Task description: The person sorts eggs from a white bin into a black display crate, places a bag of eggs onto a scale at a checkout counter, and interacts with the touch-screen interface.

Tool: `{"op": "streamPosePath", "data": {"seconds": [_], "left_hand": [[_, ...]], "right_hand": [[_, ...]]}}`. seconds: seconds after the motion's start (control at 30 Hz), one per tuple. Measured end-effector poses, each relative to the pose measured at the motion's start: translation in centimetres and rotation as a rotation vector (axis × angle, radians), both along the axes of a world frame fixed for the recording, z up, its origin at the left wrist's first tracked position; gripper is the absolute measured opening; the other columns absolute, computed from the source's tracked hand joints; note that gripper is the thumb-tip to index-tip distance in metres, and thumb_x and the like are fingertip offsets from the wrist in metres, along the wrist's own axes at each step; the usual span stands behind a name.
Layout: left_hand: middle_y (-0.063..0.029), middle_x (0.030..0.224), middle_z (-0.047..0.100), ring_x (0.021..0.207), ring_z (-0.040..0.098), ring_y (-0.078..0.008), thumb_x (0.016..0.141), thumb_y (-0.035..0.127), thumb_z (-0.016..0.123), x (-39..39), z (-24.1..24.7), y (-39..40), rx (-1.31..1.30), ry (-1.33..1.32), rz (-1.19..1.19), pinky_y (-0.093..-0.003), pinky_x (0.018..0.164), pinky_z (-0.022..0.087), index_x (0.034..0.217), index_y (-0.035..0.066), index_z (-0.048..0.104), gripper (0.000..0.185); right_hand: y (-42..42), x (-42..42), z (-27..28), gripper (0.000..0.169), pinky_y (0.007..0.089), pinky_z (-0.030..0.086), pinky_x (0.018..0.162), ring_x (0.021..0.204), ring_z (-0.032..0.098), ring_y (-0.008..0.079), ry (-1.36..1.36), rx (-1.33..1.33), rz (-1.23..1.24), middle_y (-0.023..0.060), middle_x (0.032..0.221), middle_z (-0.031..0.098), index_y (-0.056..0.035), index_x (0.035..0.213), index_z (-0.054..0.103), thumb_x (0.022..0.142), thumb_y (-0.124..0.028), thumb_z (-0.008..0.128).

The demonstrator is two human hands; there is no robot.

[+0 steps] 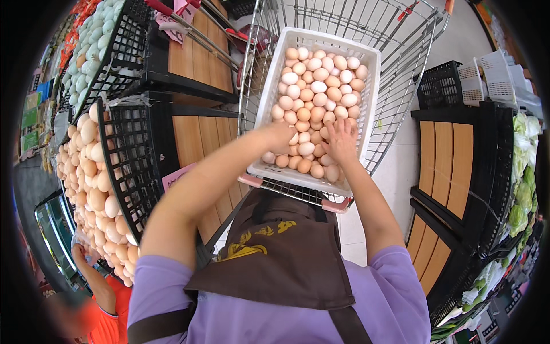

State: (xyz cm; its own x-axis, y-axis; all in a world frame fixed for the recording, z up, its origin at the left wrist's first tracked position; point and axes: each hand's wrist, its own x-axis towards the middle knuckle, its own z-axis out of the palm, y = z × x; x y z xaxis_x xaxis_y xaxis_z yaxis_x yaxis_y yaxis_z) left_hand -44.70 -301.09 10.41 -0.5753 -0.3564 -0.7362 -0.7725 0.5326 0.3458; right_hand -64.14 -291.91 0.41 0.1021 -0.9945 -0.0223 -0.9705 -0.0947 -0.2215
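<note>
A white plastic crate (pixel 369 107) full of loose eggs (pixel 320 99) rests in a metal shopping cart (pixel 397 64) before me. The eggs range from cream to light brown. At the crate's near left side, my left hand (pixel 281 136) is bent down among the eggs, its fingertips mostly hidden. A pale egg shows right beside those fingers; whether they grip it I cannot tell. Over the near right part of the pile, my right hand (pixel 342 139) lies palm down on the eggs, fingers spread, with no egg visibly held.
On the left, black crates hold brown eggs (pixel 92 167) and pale blue-green eggs (pixel 92 51). A person in an orange shirt (pixel 109 309) reaches towards the brown eggs. Wooden-slatted stands (pixel 447 163) flank the cart; bagged leafy vegetables (pixel 522 172) lie at right.
</note>
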Motion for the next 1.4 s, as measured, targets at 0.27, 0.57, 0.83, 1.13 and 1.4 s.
{"op": "streamPosePath", "data": {"seconds": [0.27,0.57,0.83,1.13,1.4], "left_hand": [[-0.0197,0.125,0.037,0.114,0.038,-0.0386,0.054,0.050,0.077,-2.9,-13.5,8.7,-0.170,0.495,0.324,-0.0466,0.096,0.037,0.121,0.013,0.047,0.082],[-0.0196,0.125,0.034,0.116,0.029,-0.0423,0.054,0.064,0.070,-4.7,-12.3,9.9,-0.085,0.222,0.489,-0.0526,0.094,0.035,0.122,0.016,0.050,0.086],[-0.0151,0.125,0.036,0.119,0.028,-0.0395,0.052,0.060,0.072,-4.4,-12.3,10.8,0.048,0.257,0.540,-0.0455,0.097,0.035,0.116,0.014,0.055,0.081],[-0.0095,0.118,0.043,0.116,0.033,-0.0300,0.058,0.056,0.068,-5.4,-10.0,10.7,0.028,0.234,0.337,-0.0530,0.091,0.031,0.120,0.030,0.053,0.069],[-0.0097,0.116,0.045,0.113,0.041,-0.0279,0.063,0.061,0.064,-4.3,-11.2,10.0,-0.061,0.351,0.093,-0.0550,0.087,0.034,0.123,0.033,0.052,0.067]], "right_hand": [[-1.8,0.3,-5.7,0.042,0.0471,0.033,0.080,0.097,0.042,0.0221,0.399,0.089,0.132,0.0040,0.106,0.044,-0.0212,0.108,0.052,0.070,-0.035,0.066],[-2.2,1.0,-5.2,0.019,0.0451,0.039,0.079,0.093,0.051,0.0255,0.272,0.231,0.178,0.0084,0.103,0.045,-0.0196,0.100,0.054,0.081,-0.026,0.052],[-1.7,1.4,-1.5,0.033,0.0414,0.049,0.070,0.087,0.056,0.0309,-0.064,0.301,-0.081,0.0172,0.105,0.047,-0.0127,0.097,0.058,0.070,-0.031,0.063],[-4.2,-0.1,-2.4,0.050,0.0390,0.050,0.080,0.096,0.057,0.0322,-0.047,0.481,-0.251,0.0217,0.113,0.045,-0.0110,0.107,0.057,0.068,-0.040,0.069],[-6.2,-0.5,-2.7,0.060,0.0375,0.048,0.086,0.103,0.056,0.0314,0.061,0.740,-0.257,0.0219,0.120,0.047,-0.0133,0.121,0.051,0.072,-0.044,0.065]]}}
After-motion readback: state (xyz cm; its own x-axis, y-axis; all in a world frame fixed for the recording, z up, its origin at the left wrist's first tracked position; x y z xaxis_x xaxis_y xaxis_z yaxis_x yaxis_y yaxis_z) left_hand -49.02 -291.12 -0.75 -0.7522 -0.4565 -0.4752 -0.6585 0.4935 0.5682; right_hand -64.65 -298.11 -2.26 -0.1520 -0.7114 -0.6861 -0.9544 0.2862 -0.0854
